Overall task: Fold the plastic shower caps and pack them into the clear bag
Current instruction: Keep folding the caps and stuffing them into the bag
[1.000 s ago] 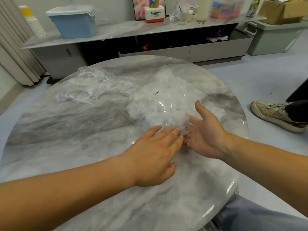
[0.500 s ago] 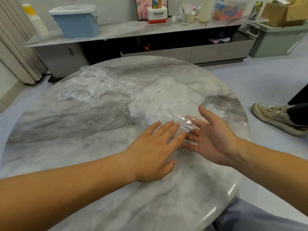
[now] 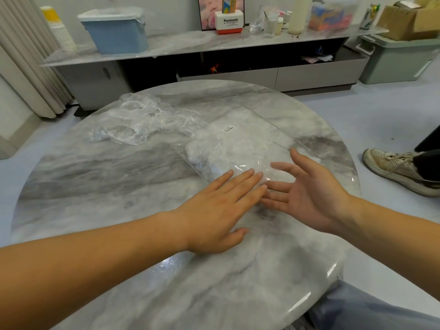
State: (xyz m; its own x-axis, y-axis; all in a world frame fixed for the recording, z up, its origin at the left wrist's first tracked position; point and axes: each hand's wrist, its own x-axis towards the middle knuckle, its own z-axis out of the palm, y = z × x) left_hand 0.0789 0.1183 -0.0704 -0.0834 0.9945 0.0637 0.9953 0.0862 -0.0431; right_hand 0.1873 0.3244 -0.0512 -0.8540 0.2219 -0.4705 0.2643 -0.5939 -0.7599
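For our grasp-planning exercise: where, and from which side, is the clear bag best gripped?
Probably the thin near edge of the clear bag, pinched from the person's side: its middle bulges with white filling, while that edge lies flat by the left hand and right hand.

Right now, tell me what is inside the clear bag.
Bunched whitish shower caps fill the clear bag; how many cannot be told. The left hand covers its near edge.

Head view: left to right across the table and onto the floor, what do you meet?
Loose shower caps → left hand → right hand → sneaker. The clear bag overlaps both hands, so it is left out.
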